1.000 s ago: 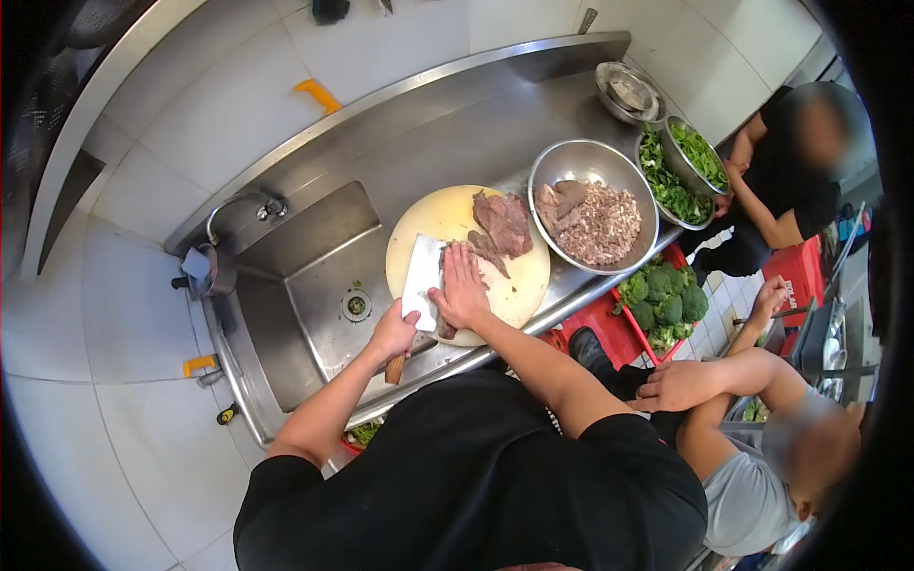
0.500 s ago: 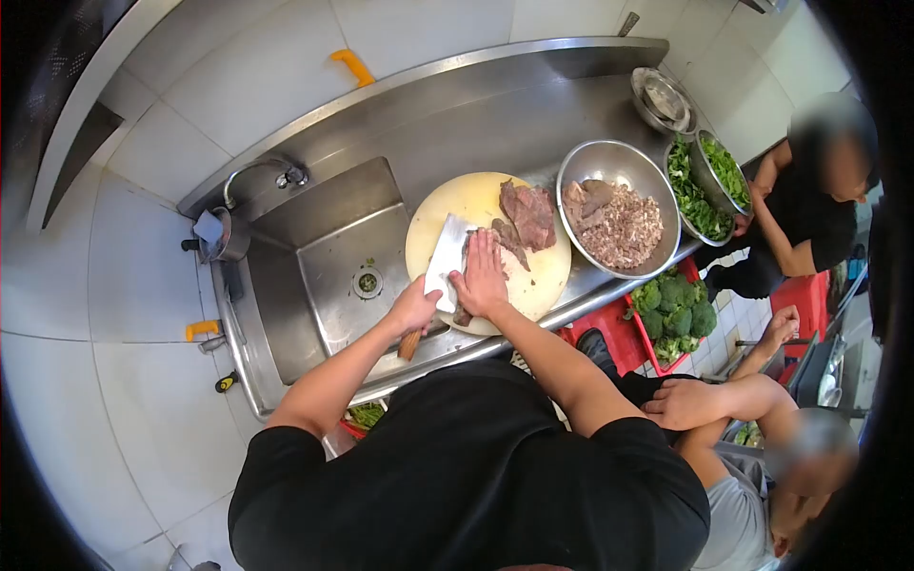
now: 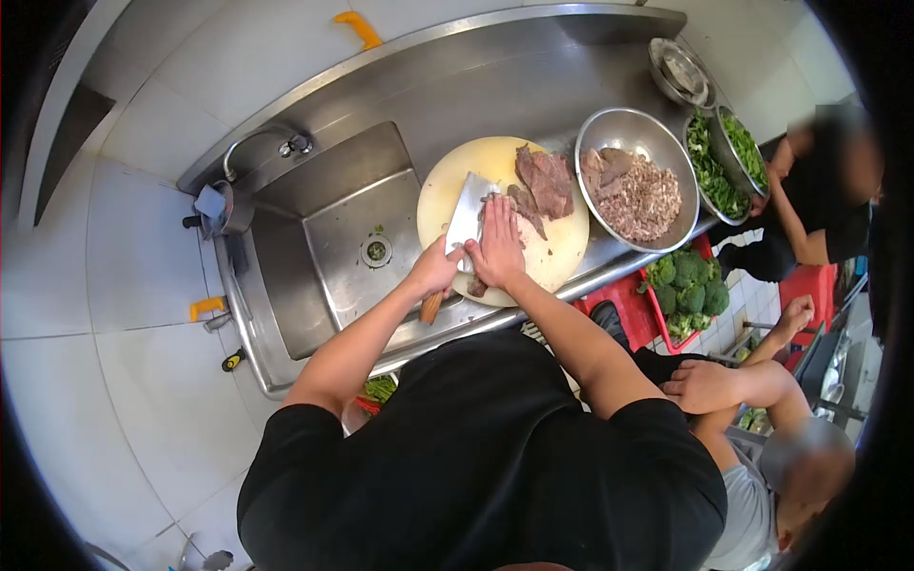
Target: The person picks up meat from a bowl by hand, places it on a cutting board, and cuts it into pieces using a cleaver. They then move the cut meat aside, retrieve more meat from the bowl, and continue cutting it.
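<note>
My left hand (image 3: 435, 267) is closed on a cleaver (image 3: 467, 211), its wooden handle pointing toward me and its wide blade over the round cutting board (image 3: 445, 176). Beside the blade, my right hand (image 3: 497, 246) lies flat with fingers stretched, pressing on meat that is mostly hidden beneath it. A small bit of meat (image 3: 477, 286) shows below that palm. Larger dark pieces of meat (image 3: 547, 181) rest on the board's upper right. Right of the board stands a steel bowl (image 3: 628, 124) with chopped meat (image 3: 647, 202) and some bigger chunks.
The sink basin (image 3: 333, 228) lies left of the board. Bowls of leafy greens (image 3: 716, 171) and stacked bowls (image 3: 681, 72) stand at the far right. Broccoli (image 3: 687, 285) fills a red crate below the counter edge. Two people (image 3: 826, 214) are at the right, one holding a greens bowl.
The whole view has shifted, so the board and sink appear higher and farther right. My left hand still holds the cleaver, and my right hand stays flat beside the blade.
</note>
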Action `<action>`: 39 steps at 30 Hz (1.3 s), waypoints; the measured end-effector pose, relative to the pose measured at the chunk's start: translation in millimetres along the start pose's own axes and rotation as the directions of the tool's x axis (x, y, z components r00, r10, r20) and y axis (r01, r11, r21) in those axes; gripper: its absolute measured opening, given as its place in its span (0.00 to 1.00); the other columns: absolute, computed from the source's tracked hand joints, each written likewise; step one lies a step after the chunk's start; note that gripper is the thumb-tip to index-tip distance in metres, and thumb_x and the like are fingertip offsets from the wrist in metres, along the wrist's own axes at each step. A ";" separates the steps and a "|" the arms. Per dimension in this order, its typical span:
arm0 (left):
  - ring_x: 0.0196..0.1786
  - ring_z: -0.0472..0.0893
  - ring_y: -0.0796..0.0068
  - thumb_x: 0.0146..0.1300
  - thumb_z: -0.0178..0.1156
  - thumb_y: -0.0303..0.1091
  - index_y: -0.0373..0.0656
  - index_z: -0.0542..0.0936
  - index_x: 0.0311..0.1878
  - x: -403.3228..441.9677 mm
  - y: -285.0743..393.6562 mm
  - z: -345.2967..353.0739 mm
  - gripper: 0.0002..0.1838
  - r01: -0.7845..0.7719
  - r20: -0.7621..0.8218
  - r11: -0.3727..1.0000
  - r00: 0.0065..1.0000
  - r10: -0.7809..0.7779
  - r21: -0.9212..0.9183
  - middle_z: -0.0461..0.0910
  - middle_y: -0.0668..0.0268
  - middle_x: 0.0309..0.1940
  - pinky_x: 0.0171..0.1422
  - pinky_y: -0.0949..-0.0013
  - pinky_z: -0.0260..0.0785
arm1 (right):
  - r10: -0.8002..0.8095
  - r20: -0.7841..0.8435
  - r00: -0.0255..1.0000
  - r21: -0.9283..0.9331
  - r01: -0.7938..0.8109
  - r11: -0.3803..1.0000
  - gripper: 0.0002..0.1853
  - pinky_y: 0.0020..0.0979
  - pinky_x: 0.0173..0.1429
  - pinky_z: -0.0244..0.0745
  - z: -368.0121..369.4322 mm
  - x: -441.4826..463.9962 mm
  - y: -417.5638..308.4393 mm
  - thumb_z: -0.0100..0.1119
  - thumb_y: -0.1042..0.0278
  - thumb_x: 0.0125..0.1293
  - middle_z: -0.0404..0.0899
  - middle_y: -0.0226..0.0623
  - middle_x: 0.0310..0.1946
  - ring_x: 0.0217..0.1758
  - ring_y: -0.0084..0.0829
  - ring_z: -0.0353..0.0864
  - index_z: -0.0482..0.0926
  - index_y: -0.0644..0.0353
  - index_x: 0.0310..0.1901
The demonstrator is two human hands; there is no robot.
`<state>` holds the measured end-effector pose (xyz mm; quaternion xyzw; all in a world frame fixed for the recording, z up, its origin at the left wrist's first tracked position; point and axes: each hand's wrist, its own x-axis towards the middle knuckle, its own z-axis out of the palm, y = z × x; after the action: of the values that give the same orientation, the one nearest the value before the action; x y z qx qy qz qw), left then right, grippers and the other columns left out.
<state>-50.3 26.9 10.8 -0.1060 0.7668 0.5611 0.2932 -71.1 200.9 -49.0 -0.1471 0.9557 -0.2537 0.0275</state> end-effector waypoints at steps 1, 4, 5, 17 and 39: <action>0.14 0.74 0.72 0.79 0.54 0.36 0.35 0.68 0.67 -16.4 -2.1 -1.1 0.20 0.040 0.024 0.999 0.999 -0.041 0.013 0.79 0.60 0.27 0.17 0.64 0.67 | 0.001 0.004 1.000 -0.012 -0.001 1.000 0.51 0.52 0.90 0.28 -0.5 -1.1 1.7 0.46 0.37 0.77 0.37 0.62 0.86 0.90 0.57 0.29 0.41 0.76 0.82; 0.14 0.72 0.75 0.82 0.51 0.36 0.38 0.70 0.67 -38.6 -4.4 -3.5 0.18 0.108 0.066 0.994 0.992 -0.109 0.021 0.76 0.65 0.23 0.17 0.66 0.68 | 0.009 0.032 0.999 0.020 -0.010 1.000 0.53 0.52 0.90 0.27 -0.6 -1.0 1.8 0.47 0.36 0.76 0.36 0.62 0.86 0.90 0.57 0.29 0.41 0.76 0.82; 0.13 0.72 0.75 0.82 0.51 0.36 0.39 0.70 0.67 -38.3 -5.0 -3.2 0.18 0.103 0.065 0.995 0.993 -0.103 0.007 0.76 0.66 0.22 0.17 0.66 0.67 | 0.001 0.026 1.000 0.013 -0.001 1.000 0.53 0.52 0.90 0.27 -0.2 -1.0 2.1 0.47 0.35 0.76 0.36 0.63 0.85 0.90 0.58 0.29 0.42 0.78 0.81; 0.14 0.73 0.74 0.81 0.53 0.37 0.38 0.70 0.68 -33.0 -4.7 -5.6 0.19 0.060 0.090 0.996 0.994 -0.065 0.059 0.79 0.62 0.26 0.17 0.65 0.67 | 0.009 0.029 1.000 0.025 -0.010 1.000 0.54 0.53 0.90 0.29 -0.2 -1.1 3.3 0.46 0.34 0.76 0.36 0.67 0.84 0.89 0.62 0.30 0.42 0.80 0.80; 0.15 0.76 0.71 0.79 0.54 0.36 0.34 0.72 0.61 -24.4 -3.1 1.1 0.16 0.061 0.105 0.984 0.991 -0.079 0.167 0.81 0.57 0.30 0.17 0.63 0.69 | 0.018 -0.021 1.000 0.027 -0.018 0.999 0.55 0.54 0.90 0.29 1.9 -3.2 3.8 0.47 0.34 0.76 0.36 0.68 0.84 0.89 0.63 0.30 0.42 0.81 0.80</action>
<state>-28.8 22.8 22.0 -0.0773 0.7884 0.4908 0.3627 -68.8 204.0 -52.6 -0.1355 0.9536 -0.2679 0.0217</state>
